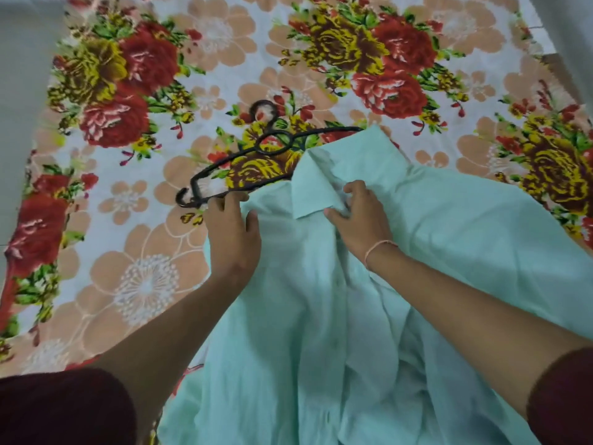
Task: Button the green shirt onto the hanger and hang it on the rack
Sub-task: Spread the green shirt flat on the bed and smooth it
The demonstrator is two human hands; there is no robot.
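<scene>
A pale green shirt [321, 300] lies spread on a flowered bedsheet [134, 277], its collar pointing away from me. A black hanger [256, 155] lies flat just beyond the collar; its right arm is tucked under the shirt's shoulder, while its hook and left end stay bare. My left hand [232, 232] grips the shirt's left shoulder edge beside the hanger's left end. At the collar opening my right hand [362, 216] pinches the green cloth. No rack is in view.
The bed's left edge meets a grey wall [19, 91], and a pale wall or curtain [571, 33] stands at the far right. Dark red sleeves [64, 409] cover my upper arms at the bottom corners.
</scene>
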